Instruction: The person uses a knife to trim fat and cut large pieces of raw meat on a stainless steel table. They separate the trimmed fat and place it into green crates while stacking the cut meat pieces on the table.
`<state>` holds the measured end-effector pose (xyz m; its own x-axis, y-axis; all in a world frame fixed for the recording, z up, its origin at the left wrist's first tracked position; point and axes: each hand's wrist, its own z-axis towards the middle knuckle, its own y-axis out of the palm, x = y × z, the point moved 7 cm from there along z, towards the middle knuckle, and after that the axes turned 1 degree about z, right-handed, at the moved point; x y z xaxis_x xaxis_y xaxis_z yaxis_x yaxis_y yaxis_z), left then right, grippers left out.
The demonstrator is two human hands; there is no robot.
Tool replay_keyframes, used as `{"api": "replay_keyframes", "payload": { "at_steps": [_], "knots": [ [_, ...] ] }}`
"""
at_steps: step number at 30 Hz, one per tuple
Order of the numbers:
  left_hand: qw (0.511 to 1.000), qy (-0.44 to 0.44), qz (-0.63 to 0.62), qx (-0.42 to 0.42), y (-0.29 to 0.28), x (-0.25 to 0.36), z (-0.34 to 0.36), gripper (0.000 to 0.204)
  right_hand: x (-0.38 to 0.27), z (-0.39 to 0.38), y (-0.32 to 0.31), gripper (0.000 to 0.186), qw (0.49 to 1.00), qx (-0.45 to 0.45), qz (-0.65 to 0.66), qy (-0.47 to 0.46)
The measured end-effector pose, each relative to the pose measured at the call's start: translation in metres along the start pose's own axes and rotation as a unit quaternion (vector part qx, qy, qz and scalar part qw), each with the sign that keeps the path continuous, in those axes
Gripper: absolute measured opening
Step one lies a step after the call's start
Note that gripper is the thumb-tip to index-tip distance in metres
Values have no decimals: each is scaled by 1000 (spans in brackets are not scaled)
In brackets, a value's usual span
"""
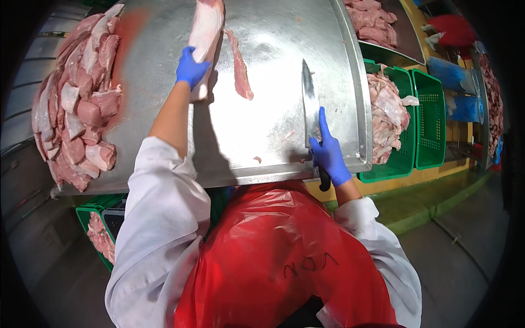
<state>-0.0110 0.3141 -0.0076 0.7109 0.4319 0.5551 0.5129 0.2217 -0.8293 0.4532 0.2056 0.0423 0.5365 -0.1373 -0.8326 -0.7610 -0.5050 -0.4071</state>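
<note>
My left hand (191, 68), in a blue glove, grips a long pale piece of meat (206, 27) lying lengthwise at the upper middle of the steel tray (147, 60). Just right of it lies a narrow red strip of meat (240, 68). My right hand (328, 153), also gloved, is closed on the black handle of a long knife (308, 87), its blade pointing away from me over the tray's right part, with the index finger stretched along it. A large pile of pink cut meat (82, 109) fills the tray's left end. Small scraps (257, 159) lie near the front rim.
At the right stand a green crate of pale trimmings (385, 115), another green crate (429, 117), a tray of meat (369, 22) and blue items (459, 76). A person in red (456, 30) is at upper right. Another crate with meat (98, 235) is below left.
</note>
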Motion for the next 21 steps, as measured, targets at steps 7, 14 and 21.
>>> {"api": "replay_keyframes", "payload": {
  "at_steps": [7,14,21],
  "knots": [
    [993,-4,-121,5,-15,-45,-73,68,-97,131,114,81,983,-137,117,16],
    [991,-12,-128,21,-3,-36,-114,67,-104,190,191,84,997,-37,-46,-54],
    [921,-128,-369,3,-12,-93,-116,59,-13,23,138,82,929,-260,-200,-173]
  ]
}}
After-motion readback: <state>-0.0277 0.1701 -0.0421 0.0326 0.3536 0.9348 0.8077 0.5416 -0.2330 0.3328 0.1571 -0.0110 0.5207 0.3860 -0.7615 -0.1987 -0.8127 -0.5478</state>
